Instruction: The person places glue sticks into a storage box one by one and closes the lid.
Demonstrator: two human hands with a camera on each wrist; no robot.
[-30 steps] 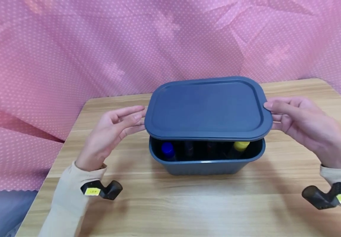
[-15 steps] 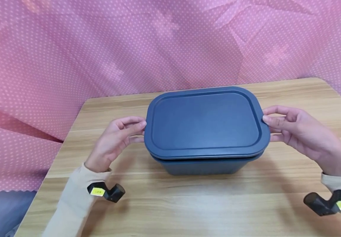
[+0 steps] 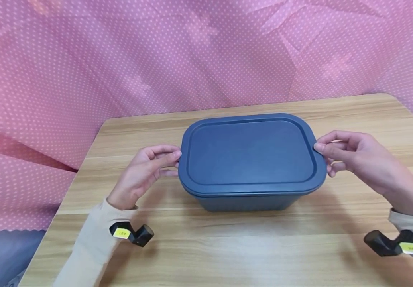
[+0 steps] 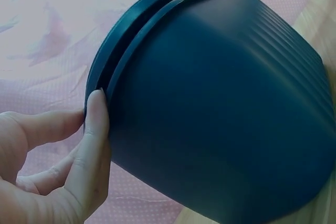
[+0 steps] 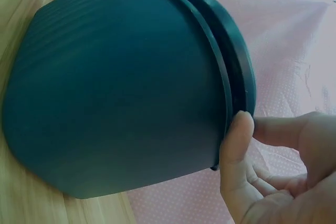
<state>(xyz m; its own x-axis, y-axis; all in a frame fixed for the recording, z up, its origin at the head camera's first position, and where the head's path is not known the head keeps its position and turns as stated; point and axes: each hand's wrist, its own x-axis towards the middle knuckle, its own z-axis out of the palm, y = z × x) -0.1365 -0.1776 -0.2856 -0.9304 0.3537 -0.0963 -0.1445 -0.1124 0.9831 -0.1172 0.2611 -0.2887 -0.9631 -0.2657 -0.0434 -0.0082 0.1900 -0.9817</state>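
Note:
A dark blue lid [image 3: 249, 153] lies over the top of a matching deep plastic box [image 3: 246, 203], covering its inside. My left hand [image 3: 149, 169] pinches the lid's left edge between thumb and fingers. At the opposite end, my right hand [image 3: 357, 159] pinches the right edge the same way. A narrow dark gap runs between the lid and the box rim [image 4: 126, 59] in the left wrist view, with a fingertip [image 4: 97, 106] at it. The right wrist view has a similar gap beside the rim [image 5: 212, 40], a fingertip [image 5: 241, 124] touching there.
The box stands on a light wood-grain table [image 3: 228, 251]. Behind it hangs a pink dotted curtain [image 3: 206, 52], which also drapes along the left side. Each wrist carries a black mount [image 3: 132, 233] with a yellow label.
Both hands have lowered the lid toward me onto the box. The blue-capped and yellow-capped bottles seen inside a second ago are now hidden.

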